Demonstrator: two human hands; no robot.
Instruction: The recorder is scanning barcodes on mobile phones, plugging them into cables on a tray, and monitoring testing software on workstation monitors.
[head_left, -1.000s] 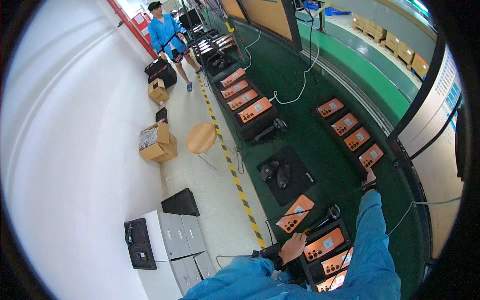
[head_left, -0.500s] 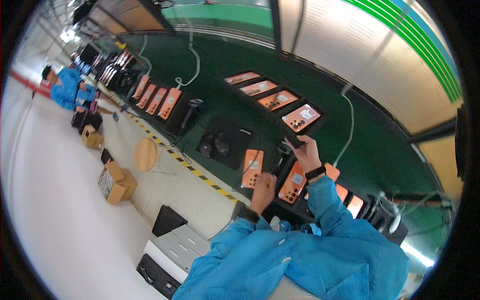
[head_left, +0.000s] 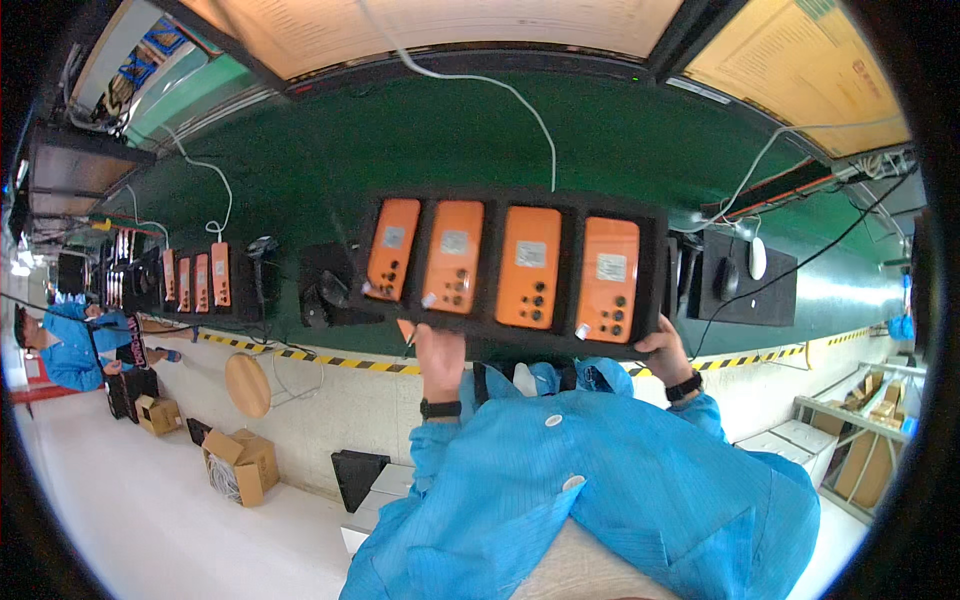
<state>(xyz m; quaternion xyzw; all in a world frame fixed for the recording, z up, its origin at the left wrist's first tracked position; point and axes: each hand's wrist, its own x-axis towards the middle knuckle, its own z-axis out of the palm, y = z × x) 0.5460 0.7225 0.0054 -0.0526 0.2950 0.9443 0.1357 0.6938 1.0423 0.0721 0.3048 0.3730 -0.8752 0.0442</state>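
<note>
Both hands carry a black foam tray (head_left: 651, 262) in front of me, above the green bench. Several orange smartphones lie in its slots, backs up, each with dark round lenses and a pale label; the rightmost phone (head_left: 608, 285) is one of them. My left hand (head_left: 440, 358) grips the tray's near edge, left of its middle. An orange corner (head_left: 405, 328) pokes out beside that hand; what it belongs to is hidden. At the near right corner my right hand (head_left: 665, 350) clasps the tray, thumb on top.
On the green bench (head_left: 330, 150), a second group of orange phones (head_left: 201, 280) stands at the left. A black mat (head_left: 765, 290) at the right bears a dark mouse (head_left: 727, 280) and a white mouse (head_left: 757, 258). White cables hang behind. A stool (head_left: 247, 385), a carton (head_left: 243, 465) and a person (head_left: 75, 345) are at the left.
The view has turned right. My left hand has left a single orange phone, my right hand the tray area further back; both now hold a loaded tray close to me.
</note>
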